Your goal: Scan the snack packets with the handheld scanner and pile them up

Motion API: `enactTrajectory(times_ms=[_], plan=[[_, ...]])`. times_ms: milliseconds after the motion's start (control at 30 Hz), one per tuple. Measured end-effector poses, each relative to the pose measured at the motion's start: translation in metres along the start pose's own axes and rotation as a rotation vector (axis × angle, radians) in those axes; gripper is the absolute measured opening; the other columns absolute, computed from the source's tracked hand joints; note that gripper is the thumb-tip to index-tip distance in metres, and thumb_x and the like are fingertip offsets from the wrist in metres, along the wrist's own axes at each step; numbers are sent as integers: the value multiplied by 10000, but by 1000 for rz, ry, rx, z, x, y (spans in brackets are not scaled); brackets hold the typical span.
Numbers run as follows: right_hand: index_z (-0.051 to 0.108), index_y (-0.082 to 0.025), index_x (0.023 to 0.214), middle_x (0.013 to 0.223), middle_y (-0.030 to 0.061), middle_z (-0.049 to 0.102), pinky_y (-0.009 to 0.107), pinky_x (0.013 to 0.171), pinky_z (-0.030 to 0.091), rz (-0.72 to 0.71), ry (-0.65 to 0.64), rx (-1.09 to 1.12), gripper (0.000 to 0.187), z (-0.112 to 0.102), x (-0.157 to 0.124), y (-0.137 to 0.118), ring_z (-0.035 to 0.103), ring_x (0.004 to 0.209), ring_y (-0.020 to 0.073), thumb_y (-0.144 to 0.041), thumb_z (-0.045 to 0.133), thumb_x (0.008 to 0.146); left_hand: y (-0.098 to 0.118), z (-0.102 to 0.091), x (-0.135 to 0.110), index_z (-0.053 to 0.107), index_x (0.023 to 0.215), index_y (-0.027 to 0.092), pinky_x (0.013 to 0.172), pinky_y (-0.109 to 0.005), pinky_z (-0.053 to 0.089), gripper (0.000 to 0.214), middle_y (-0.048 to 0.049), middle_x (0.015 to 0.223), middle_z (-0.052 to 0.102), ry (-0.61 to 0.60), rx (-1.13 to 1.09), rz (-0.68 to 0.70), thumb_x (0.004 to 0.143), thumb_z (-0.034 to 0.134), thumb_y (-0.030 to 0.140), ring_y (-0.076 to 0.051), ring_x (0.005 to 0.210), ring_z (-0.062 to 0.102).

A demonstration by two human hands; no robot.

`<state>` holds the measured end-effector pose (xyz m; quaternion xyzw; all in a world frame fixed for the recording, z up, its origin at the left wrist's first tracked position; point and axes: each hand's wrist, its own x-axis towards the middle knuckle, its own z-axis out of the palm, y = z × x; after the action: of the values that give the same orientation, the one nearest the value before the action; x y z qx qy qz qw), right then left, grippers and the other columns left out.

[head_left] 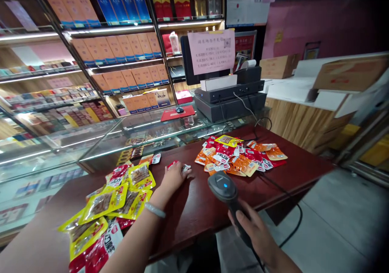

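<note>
- Dark red-brown wood: glossy tabletop (206,212) across the head view, the one feed I have.
- Left hand (176,173): fingers curled over a small red-and-white packet (186,168), touching it. Whether they pinch it or only press, I cannot tell from here.
- That packet lies mid-tabletop, nearer the far edge than the near one, between two piles.
- Right hand (255,226): clamped round the handle of a scanner (223,186) above the near edge, blue light uppermost. Low grip, I judge, to leave the head free to aim.
- Yellow-and-red pile (141,175) spread along the left end; orange-and-red pile (221,156), one yellow packet on top, by the far edge toward the right corner. The gap probably serves to keep the lots apart and give my hands room.
- Cable (300,214) loops down past the tabletop's right side; slack, I suppose, so the scanner can swing.
- Writing: pink sheet (212,48) across a dark monitor (185,64), Chinese lines; I make out 200 and 300. Likely hung there to face whoever stands this side.
- Packet labels: Chinese characters and a red logo on white; brand too blurred to read. Scanner marking too small.
</note>
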<state>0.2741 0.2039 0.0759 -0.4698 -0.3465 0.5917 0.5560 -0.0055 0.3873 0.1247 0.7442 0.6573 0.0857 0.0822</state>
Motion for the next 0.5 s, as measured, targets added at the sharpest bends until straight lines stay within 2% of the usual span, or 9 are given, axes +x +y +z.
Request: enactTrajectory(times_ms=[67,133,200,233,267,333,433,500], plan=[[738,-204,1254,829,81,764,369,694,583,-4,-43,-24,702,2,0,-1,695,741,248,-712,784,770,2,4,-15,676,1059,209,1195,-532,338,223,-152,1275,731,-33,-99,74,953,589,385,-312,1323,614],[728,-205,1277,774,64,739,371,695,581,-18,-68,-44,699,4,-1,-4,686,725,245,-710,760,795,1,7,-30,683,1030,208,1185,-454,377,161,-163,1412,663,-10,-147,112,882,662,268,-304,1437,518],[719,-210,1296,781,67,739,372,699,581,-24,-78,-58,707,6,-3,-7,688,735,249,-716,744,803,-1,8,-44,656,1213,176,1191,-441,380,393,-193,1579,504,121,-96,87,827,713,231,-321,1525,395],[715,-214,1304,799,74,746,372,697,581,-23,-77,-65,715,6,-4,-9,692,746,253,-721,740,801,-1,7,-51,605,1323,146,1193,-455,377,526,-222,1599,464,202,-35,49,824,728,258,-342,1525,388],[711,-218,1311,819,81,753,375,695,582,-18,-79,-73,723,7,-4,-11,696,760,260,-726,738,798,-1,5,-57,558,1390,109,1181,-473,384,610,-255,1568,483,264,39,2,839,728,307,-366,1494,426],[707,-222,1319,839,91,760,381,685,584,-10,-98,-88,738,9,-6,-13,702,780,275,-737,734,791,1,0,-68,590,1335,55,1118,-497,426,572,-290,1374,622,284,197,-77,897,669,416,-401,1349,559],[711,-221,1317,864,98,766,391,688,585,-17,-131,-89,744,11,-8,-14,707,811,292,-740,736,784,8,-11,-78,675,1061,86,995,-471,477,446,-266,1102,710,183,330,-121,961,552,503,-398,1145,660],[709,-229,1323,929,105,774,386,708,583,-21,-136,-79,718,13,-10,-14,710,848,292,-722,737,801,14,-15,-80,637,1045,114,895,-427,498,432,-243,1042,725,111,282,-163,962,548,528,-384,1068,695]])
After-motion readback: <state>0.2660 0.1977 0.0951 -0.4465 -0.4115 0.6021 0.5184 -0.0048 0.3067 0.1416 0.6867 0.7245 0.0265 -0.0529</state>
